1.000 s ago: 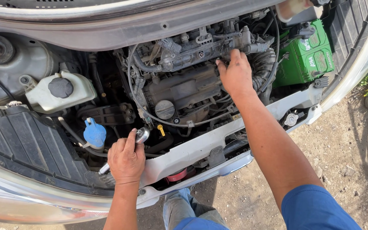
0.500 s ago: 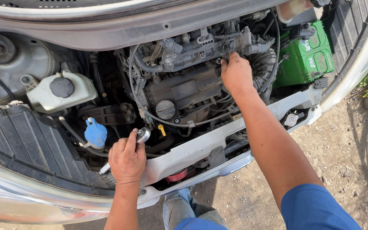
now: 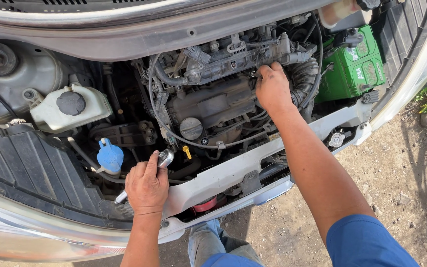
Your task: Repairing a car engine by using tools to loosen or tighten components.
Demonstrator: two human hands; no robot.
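Note:
I look down into an open car engine bay. My left hand grips a chrome ratchet wrench at the front of the bay, its head pointing toward the engine and its handle end showing below my palm. My right hand reaches across the grey engine, fingers curled against the wiring and a black ribbed hose at the engine's right end. Whether those fingers hold anything is hidden. A round black oil filler cap sits on the engine between my hands.
A green battery stands at the right. A white reservoir with a black cap and a blue-capped bottle are at the left. The white front crossmember runs below the engine. Dirt ground and my jeans lie beneath.
My right hand has shifted slightly down and left along the engine's right end. My left hand with the ratchet has stayed in place.

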